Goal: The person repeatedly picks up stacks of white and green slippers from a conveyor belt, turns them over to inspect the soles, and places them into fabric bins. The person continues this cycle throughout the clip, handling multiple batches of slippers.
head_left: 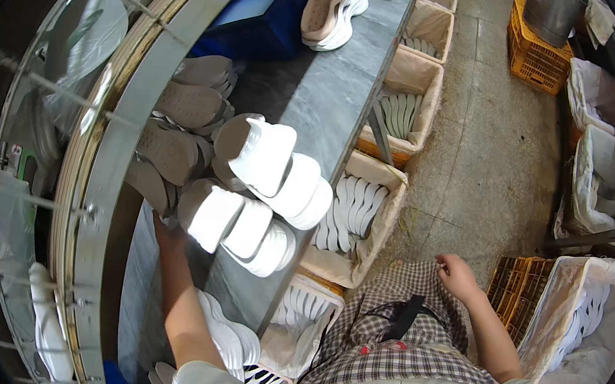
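So the person's in a checked apron (408,369), right hand (457,276) hanging just above it, fingers loosely bent, looks let go with nothing in it. Left hand (163,228) is stretched over the table (343,93), right by the near end of the grey shoe soles (180,100); its fingers are mostly hidden, so can't tell if it's gripping anything. Some loose white soles (225,328) lie next to that forearm. The main stuff, two overlapping rows of bright white soles (249,227), sits on the table just past the left hand, with the grey soles piled up alongside. Lined crates (383,247) full of white soles run along the table's right edge. Farther up there's a blue bin (280,39), a pinkish sole (325,6) on a white stack beside it, and way off across the floor, a yellow crate (531,57) under a dark bucket (551,18).
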Demonstrator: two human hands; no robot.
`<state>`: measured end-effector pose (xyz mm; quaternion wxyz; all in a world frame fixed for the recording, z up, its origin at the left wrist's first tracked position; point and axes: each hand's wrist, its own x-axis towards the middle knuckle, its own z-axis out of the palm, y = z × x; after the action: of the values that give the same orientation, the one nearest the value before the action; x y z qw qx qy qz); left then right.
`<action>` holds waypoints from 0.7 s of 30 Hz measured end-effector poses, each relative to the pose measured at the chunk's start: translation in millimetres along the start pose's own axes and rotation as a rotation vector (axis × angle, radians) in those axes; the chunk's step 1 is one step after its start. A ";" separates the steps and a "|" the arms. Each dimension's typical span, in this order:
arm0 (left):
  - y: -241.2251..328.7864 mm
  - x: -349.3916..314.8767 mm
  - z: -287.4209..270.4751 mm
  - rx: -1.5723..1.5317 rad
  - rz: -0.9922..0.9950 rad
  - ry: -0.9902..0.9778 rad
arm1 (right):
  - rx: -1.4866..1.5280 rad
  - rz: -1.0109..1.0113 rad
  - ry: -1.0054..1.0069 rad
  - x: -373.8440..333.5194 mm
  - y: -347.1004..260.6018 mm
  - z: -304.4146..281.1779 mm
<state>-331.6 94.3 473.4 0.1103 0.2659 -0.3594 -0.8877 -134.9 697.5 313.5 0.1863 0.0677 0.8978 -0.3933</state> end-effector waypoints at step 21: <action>-16.1 -211.5 -6.5 -0.285 0.037 0.451 | -0.301 -0.529 -0.397 44.6 -9.2 -8.5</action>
<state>-151.6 184.0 541.3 0.2404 0.4322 -0.2020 -0.8454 -180.9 696.4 307.7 0.2570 -0.2727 0.8784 -0.2966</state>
